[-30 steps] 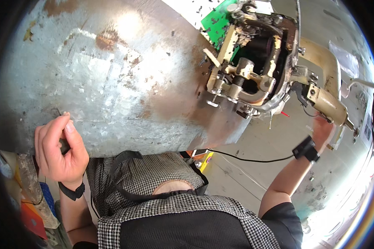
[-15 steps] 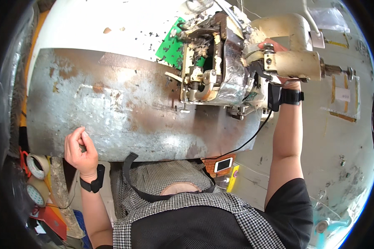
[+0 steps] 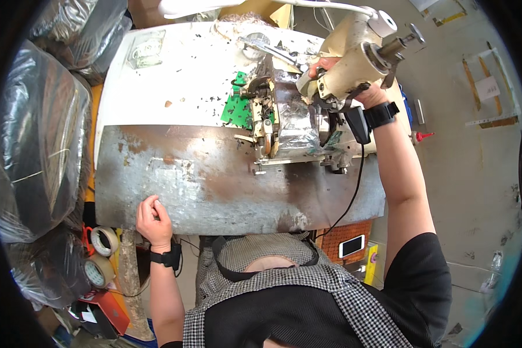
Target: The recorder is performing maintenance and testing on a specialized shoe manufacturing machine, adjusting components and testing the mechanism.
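My left hand (image 3: pixel 155 221) hovers at the front edge of a worn, rust-stained metal sheet (image 3: pixel 197 200) on the table. Its fingers are curled in, and nothing shows between them. My right hand (image 3: pixel 372 95) reaches around the cream-coloured arm of a grimy bench machine (image 3: pixel 298 107). Some of its fingers show beside a pale metal part. They look bent around the machine's arm, which covers the rest of the hand. By the machine's left side lies a green sheet (image 3: pixel 233 111) strewn with small dark scraps.
Dark scraps dot the white tabletop (image 3: pixel 151 93). Plastic-wrapped bundles (image 3: pixel 37 151) stand at the left, above rolls of tape (image 3: pixel 100 271). A white phone (image 3: pixel 351 246) lies on a brown surface below the table's front edge. A black cable (image 3: pixel 361 174) hangs from my right wrist.
The view has shifted, bringing the wrapped bundles and the far side of the table into sight. My left hand stays curled near the metal sheet's edge; my right hand is still at the machine.
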Available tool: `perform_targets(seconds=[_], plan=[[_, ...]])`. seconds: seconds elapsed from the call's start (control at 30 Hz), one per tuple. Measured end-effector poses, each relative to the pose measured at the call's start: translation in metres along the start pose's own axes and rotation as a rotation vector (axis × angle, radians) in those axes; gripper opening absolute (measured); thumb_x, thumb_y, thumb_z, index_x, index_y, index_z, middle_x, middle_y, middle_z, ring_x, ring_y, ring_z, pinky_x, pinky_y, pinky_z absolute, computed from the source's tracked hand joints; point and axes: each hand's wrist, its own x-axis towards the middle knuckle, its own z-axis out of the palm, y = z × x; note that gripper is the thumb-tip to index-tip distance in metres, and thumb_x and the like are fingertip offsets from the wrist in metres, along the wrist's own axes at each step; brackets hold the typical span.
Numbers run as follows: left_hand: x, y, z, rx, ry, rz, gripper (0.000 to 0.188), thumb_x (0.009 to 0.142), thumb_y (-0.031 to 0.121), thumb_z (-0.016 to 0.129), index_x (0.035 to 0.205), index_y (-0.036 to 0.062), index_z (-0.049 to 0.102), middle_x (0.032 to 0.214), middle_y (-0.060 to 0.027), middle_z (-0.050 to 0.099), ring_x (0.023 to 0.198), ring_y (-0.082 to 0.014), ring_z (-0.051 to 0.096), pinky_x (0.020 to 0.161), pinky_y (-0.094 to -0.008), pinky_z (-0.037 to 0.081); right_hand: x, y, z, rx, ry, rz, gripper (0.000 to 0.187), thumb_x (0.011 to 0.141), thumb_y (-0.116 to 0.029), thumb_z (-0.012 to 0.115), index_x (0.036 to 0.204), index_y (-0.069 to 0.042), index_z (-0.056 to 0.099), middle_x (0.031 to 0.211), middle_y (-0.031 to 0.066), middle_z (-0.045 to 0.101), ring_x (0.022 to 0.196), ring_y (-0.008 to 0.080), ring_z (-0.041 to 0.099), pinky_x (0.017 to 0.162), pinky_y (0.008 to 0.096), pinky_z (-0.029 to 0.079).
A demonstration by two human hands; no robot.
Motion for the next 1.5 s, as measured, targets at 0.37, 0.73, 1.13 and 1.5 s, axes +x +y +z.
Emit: perform_targets(seconds=[0.37,0.73,1.13,1.5], plan=[[0.025,0.013,-0.041,-0.24,-0.492,-0.239,0.015,0.083,0.005,0.06,0.097,-0.0005,0.059,0.08,-0.0042,0.061,0.066,-0.0083,0.053,0.061,-0.0241,0.045,-0.005,0.001,0.001,0.199,-0.055,-0.133,0.02,0.088,-0.016,0.062,0.1,-0.002,0.061,0.098,0.0101,0.065,0.09,0.0181,0.063,0.083,0.0323,0.052],[0.122,0.128,-0.034,-0.399,-0.883,0.165,0.018,0.084,0.008,0.062,0.099,-0.0022,0.061,0.086,-0.0062,0.065,0.078,-0.0094,0.06,0.072,-0.0253,0.049,-0.007,-0.006,0.015,0.076,0.138,-0.175,0.021,0.082,-0.012,0.068,0.1,-0.003,0.065,0.096,0.0065,0.066,0.086,0.0137,0.064,0.075,0.0271,0.053],[0.186,0.164,0.064,-0.263,-1.112,0.501,0.021,0.084,0.015,0.062,0.101,0.0027,0.064,0.087,-0.0055,0.065,0.076,-0.0118,0.061,0.072,-0.0284,0.05,-0.019,0.005,0.022,-0.069,0.457,-0.027,0.023,0.081,-0.019,0.068,0.099,-0.004,0.064,0.096,0.0028,0.065,0.08,0.0097,0.058,0.069,0.0273,0.048],[0.209,0.179,0.171,-0.554,-1.403,0.993,0.016,0.085,0.007,0.054,0.096,-0.0017,0.063,0.093,-0.0167,0.061,0.085,-0.032,0.058,0.077,-0.0364,0.047,-0.098,0.054,0.02,-1.172,1.103,0.014,0.033,0.083,-0.027,0.059,0.108,-0.005,0.059,0.106,0.0139,0.05,0.104,0.0315,0.048,0.088,0.0371,0.041]])
